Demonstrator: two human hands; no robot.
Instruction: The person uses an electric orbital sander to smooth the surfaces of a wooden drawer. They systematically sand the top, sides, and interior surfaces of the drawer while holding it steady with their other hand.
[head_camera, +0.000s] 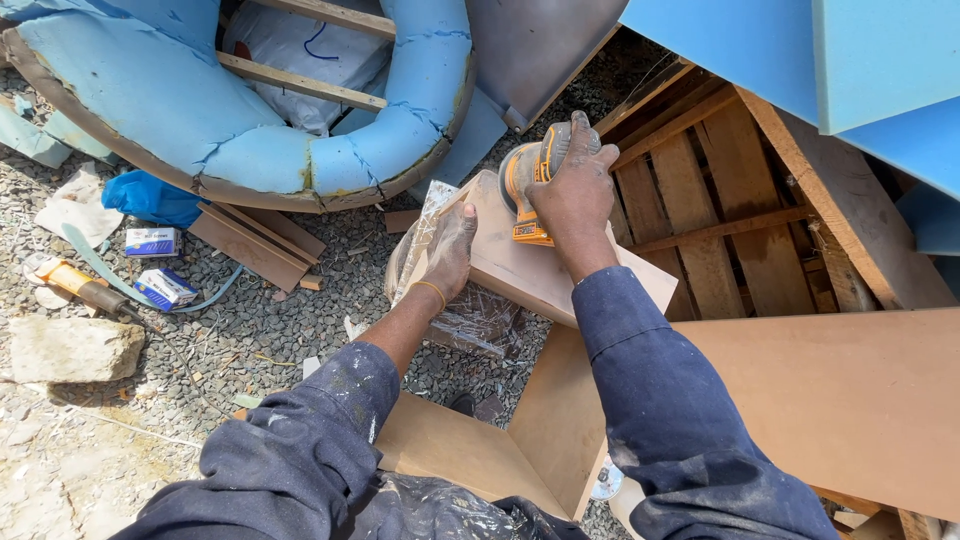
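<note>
My right hand (578, 185) grips an orange and grey palm sander (527, 180) from above and presses it on a small pale wooden board (540, 270). The board lies tilted on a round drum wrapped in clear plastic (470, 320). My left hand (447, 250) rests flat on the board's left edge, fingers together, holding it steady. Both arms wear dark blue sleeves flecked with paint.
Large brown boards (830, 400) lie at the right and below my arms. A wooden pallet (720, 210) sits beyond the sander. A curved blue foam frame (250, 150) stands at the back left. Gravel holds small boxes (155, 243), a tool (80, 285) and a stone (70, 348).
</note>
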